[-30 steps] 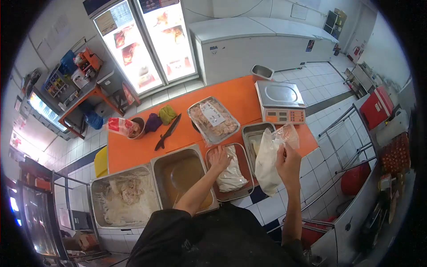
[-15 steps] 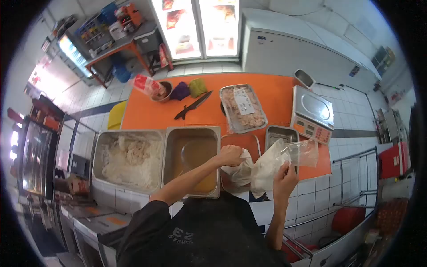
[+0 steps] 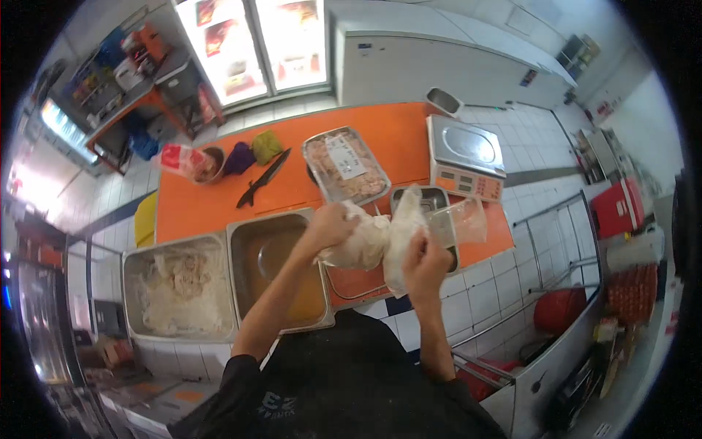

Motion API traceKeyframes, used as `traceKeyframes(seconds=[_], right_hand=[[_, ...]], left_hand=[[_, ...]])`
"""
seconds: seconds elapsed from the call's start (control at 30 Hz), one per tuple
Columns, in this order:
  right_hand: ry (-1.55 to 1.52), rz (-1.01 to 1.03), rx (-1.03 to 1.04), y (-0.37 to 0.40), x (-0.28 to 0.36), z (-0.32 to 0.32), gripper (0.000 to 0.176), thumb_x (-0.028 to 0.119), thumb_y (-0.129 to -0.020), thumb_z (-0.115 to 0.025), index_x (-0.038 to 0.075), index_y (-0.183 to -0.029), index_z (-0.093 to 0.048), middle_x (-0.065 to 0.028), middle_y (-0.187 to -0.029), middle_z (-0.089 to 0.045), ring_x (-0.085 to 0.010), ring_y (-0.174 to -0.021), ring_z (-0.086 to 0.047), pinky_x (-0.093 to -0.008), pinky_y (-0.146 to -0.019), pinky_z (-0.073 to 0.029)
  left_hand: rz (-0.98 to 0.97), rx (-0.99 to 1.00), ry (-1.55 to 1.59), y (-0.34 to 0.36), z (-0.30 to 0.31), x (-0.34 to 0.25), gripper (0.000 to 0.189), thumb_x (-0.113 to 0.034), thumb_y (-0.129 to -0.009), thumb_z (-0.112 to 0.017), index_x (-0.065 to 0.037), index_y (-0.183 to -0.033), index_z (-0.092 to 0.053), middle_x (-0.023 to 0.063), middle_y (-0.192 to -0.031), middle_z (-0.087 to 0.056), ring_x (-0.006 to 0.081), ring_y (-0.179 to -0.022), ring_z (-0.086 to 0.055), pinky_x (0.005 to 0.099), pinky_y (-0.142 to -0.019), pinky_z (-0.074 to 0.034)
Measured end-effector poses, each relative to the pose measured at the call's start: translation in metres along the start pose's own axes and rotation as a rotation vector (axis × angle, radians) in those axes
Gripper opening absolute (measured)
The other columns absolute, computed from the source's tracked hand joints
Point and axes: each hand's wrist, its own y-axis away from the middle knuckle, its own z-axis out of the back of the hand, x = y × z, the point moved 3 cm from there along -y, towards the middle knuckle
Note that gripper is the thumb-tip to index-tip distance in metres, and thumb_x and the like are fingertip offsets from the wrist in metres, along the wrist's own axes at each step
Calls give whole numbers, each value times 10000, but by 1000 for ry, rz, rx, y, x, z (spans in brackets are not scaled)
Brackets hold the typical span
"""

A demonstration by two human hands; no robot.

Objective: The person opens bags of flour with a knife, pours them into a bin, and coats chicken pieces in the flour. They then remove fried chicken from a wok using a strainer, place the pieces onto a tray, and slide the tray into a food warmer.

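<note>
A clear plastic bag (image 3: 404,245) with white, powdery-looking contents hangs over the front of the table, narrowed at its middle. My left hand (image 3: 333,225) is closed on its left part, over a shallow tray (image 3: 358,287) with an orange-red base. My right hand (image 3: 426,265) grips the right part; its fingertips are partly hidden. A loose, see-through flap of plastic (image 3: 468,219) spreads to the right, beside a metal pan (image 3: 444,199). Left of my hands are a deep metal pan of brownish liquid (image 3: 245,271) and a pan of white flour (image 3: 179,318) with coated pieces in it.
A foil tray of raw meat (image 3: 369,175) with a paper label lies behind my hands. A knife (image 3: 263,179) rests on the orange table (image 3: 395,132). At right stands a digital scale (image 3: 466,150); a bowl with a red-and-white bag (image 3: 183,161) is far left.
My view has shifted, so the table sits further left. Both hands have raised the bag, and its left part looks fuller and bunched up beside my left hand.
</note>
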Motion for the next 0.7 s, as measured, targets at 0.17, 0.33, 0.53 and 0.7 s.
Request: traceKeyframes(seconds=[0.17,0.33,0.53,0.7], right_hand=[[-62,-15,66,38,-1,-31,115,94,-889,-544,25,-800,-520,-132,-503,-471,-312,-442,-539,-411,-444,-390],[-102,102,235,137,-35,-102,151,147,-867,-576,-2,-867,-551,-135,-498,-497,-300,-434,-557,-415,-433,-424],[-157,4,380,144,-33,-101,151,120,-827,-588,-5,-889,-531,-171,-535,-524,-365,-507,-566,-457,-478,-423],[-239,29,486,155,-28,-100,148,112,-806,-603,6,-858,-515,-176,-553,-531,-372,-519,-570,-455,-487,-431]], left_hand=[[289,61,334,7,16,11,421,-318,-852,-629,11,-608,-532,60,-545,-506,139,-515,-532,350,-460,-411],[383,-77,584,0,-45,81,403,-307,-791,-618,68,-646,-611,161,-616,-622,208,-548,-621,364,-512,-464],[400,-153,152,-3,-42,86,397,-365,-775,-610,23,-713,-663,222,-665,-624,360,-661,-650,419,-648,-492],[320,-257,95,-5,-35,61,382,-331,-782,-600,19,-631,-623,219,-638,-607,376,-653,-635,437,-628,-489]])
